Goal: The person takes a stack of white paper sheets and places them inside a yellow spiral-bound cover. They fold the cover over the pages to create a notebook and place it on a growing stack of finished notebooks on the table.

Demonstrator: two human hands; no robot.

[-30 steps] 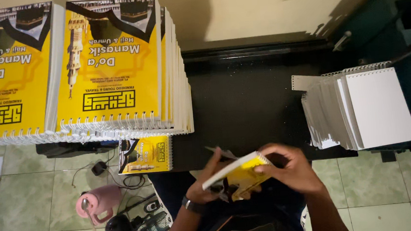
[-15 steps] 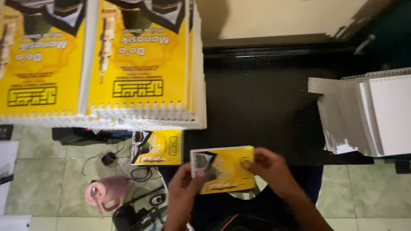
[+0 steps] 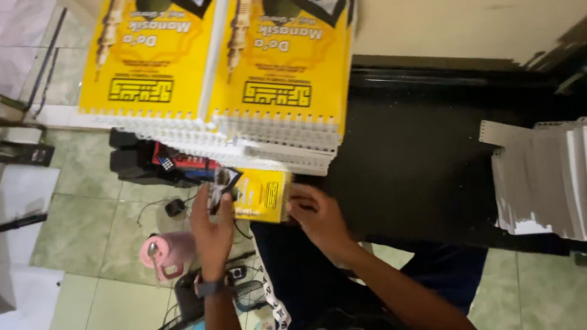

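Observation:
My left hand (image 3: 214,229) and my right hand (image 3: 316,215) both hold a small yellow spiral-bound booklet (image 3: 257,194) just below two tall stacks of the same yellow booklets (image 3: 225,66), whose white comb bindings face me. The left hand grips the booklet's dark left edge. The right hand's fingers press on its right edge. A dark watch sits on my left wrist. The stacks rest on the left part of a black table (image 3: 417,163).
A fanned stack of white punched sheets (image 3: 563,180) lies at the table's right. Below the table on the green tiled floor are a pink jug (image 3: 169,253), cables, a fan grille (image 3: 181,324) and a black device (image 3: 135,159).
Both hands moved the small booklet left and up, from in front of my body to just under the yellow stacks. The view shifted left too.

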